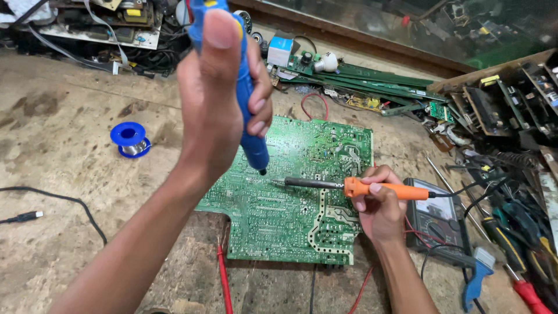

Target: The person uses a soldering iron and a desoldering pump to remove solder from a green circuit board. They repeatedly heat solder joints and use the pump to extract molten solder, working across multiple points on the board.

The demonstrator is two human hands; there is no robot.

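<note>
Hands grip blue pump point(247, 104), orange iron point(354, 186) over green board point(290, 215).

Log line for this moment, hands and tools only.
left hand: grips blue desoldering pump, tip just above green circuit board | right hand: holds orange soldering iron, tip at board

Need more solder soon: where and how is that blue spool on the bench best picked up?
Probably by the rim of the blue spool, from above. It lies on the bench with one flange up, clear space all round, so fingers can pinch across the flange. The left hand is nearer but holds the blue pump.
</note>
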